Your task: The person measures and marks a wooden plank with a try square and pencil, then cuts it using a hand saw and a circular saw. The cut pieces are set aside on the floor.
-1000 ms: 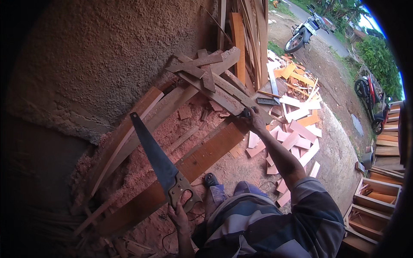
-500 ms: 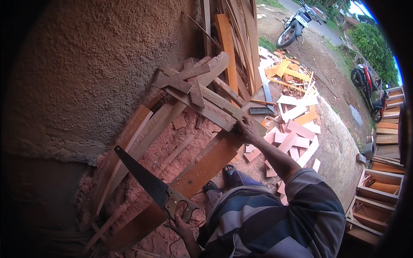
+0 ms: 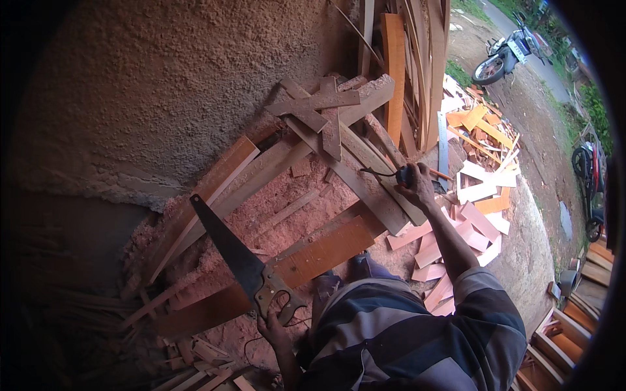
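- One rough earthen wall (image 3: 163, 85) fills the far left, its surface brown and grainy.
- One heap of reddish sawdust (image 3: 274, 215) spreads at the foot of the wall, with thin offcuts lying in it.
- One bundle of long planks (image 3: 417, 72) stands leaning at the far middle, among them a curved orange board.
- One pile of crossed grey boards (image 3: 326, 120) lies tilted over the sawdust, running down toward the right hand.
- One long orange-brown plank (image 3: 313, 257) lies slantwise near the person, from lower left up to the right.
- A scatter of pale pink and orange offcuts (image 3: 476, 195), too many to count, covers the ground to the right.
- Two motorbikes show: one (image 3: 505, 55) at the far right by the road, another (image 3: 590, 169) at the right rim, partly cut off.
- One handsaw (image 3: 244, 260) rests across the orange-brown plank, its dark blade pointing up and left, its wooden handle brownish with a cut-out grip.
- The left hand (image 3: 277, 326) has its fingers closed around the handsaw's handle, near the lower middle.
- The right hand (image 3: 417, 186) is stretched out to the grey boards, its fingers wrapped around a small dark object (image 3: 404, 174) that I cannot identify.
- Wooden crates (image 3: 574, 326) sit at the near right rim; their number is unclear.
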